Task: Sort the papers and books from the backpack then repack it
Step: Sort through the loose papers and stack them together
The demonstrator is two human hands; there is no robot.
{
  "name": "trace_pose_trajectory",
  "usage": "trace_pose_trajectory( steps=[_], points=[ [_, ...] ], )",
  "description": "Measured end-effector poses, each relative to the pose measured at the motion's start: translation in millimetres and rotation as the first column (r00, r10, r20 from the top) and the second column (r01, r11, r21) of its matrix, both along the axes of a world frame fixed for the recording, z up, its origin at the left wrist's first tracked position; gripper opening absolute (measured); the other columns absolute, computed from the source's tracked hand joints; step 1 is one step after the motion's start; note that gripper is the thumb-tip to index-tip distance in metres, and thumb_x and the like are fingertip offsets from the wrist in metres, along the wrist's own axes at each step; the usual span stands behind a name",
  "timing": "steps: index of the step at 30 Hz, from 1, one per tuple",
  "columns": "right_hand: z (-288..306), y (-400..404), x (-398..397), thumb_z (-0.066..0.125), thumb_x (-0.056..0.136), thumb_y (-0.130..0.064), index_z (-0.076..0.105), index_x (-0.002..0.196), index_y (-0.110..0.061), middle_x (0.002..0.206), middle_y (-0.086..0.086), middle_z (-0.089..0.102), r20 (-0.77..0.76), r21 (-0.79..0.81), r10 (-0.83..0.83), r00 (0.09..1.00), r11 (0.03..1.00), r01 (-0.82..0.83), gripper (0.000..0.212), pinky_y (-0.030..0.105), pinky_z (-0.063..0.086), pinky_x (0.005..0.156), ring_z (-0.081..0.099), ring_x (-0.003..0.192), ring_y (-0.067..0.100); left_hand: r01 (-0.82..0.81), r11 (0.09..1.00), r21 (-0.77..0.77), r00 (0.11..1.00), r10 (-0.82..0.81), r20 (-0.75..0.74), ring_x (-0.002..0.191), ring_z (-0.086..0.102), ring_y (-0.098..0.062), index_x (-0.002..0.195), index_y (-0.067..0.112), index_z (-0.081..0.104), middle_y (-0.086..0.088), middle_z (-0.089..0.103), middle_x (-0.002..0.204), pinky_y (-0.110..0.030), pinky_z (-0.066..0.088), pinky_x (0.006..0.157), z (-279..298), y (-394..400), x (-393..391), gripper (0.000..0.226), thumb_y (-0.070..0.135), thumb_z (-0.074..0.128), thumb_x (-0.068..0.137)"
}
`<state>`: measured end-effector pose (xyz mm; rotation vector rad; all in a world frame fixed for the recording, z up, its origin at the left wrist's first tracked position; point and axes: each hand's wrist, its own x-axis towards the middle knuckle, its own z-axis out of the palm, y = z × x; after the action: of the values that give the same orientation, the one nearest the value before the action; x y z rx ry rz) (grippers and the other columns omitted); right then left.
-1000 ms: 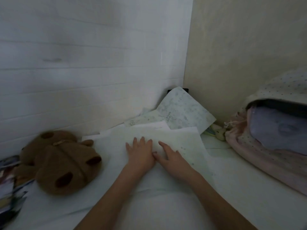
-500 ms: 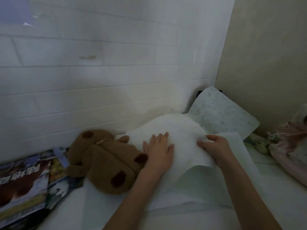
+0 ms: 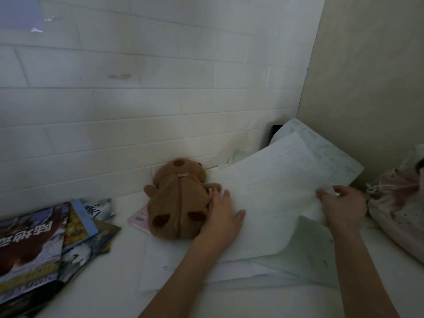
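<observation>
I see a brown plush bear pouch point(image 3: 179, 203) lying face down on the white bed surface point(image 3: 110, 271), its zipper running along its back (the pull sits near the head). Behind it rises a white brick-patterned wall point(image 3: 137, 99), meeting a plain beige wall point(image 3: 371, 76) at the corner.

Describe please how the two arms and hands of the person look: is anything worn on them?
Both forearms are bare as far as the picture shows; no sleeve edge is in view. The left hand and the right hand wear no glove, and no watch, bracelet or ring can be seen. The fingernails on the left hand look short and pale. The light is dim, so small details cannot be told.
</observation>
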<state>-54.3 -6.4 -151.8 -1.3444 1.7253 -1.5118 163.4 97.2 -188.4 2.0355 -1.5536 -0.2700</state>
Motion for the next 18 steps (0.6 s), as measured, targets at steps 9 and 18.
trace_pose_trajectory(
  steps=[9,18],
  points=[
    [5,12,-16,0.066,0.083,-0.027,0.063,0.117,-0.005,0.105,0.010,0.064,0.124,0.058,0.142,0.982,0.987,-0.150,0.041,0.042,0.046,0.093,0.060,0.100,0.026,-0.097,0.995,-0.013,0.980,0.098,0.172,0.145,-0.007,-0.032,0.131,0.004,0.044,-0.022,0.014,0.154,-0.040,-0.002,0.119,-2,2,13,0.052,0.042,0.034,0.097],
    [-21,-21,-11,0.048,0.091,-0.055,0.057,0.126,-0.019,0.128,0.010,0.059,0.592,-0.002,0.448,0.669,0.832,-0.555,0.051,0.038,0.053,0.076,0.058,0.108,0.023,-0.115,0.993,0.003,0.979,0.114,-0.169,0.144,0.010,-0.031,0.141,0.023,0.040,-0.018,0.018,0.152,-0.037,0.009,0.118,-6,-6,4,0.056,0.050,0.046,0.091]
  ],
)
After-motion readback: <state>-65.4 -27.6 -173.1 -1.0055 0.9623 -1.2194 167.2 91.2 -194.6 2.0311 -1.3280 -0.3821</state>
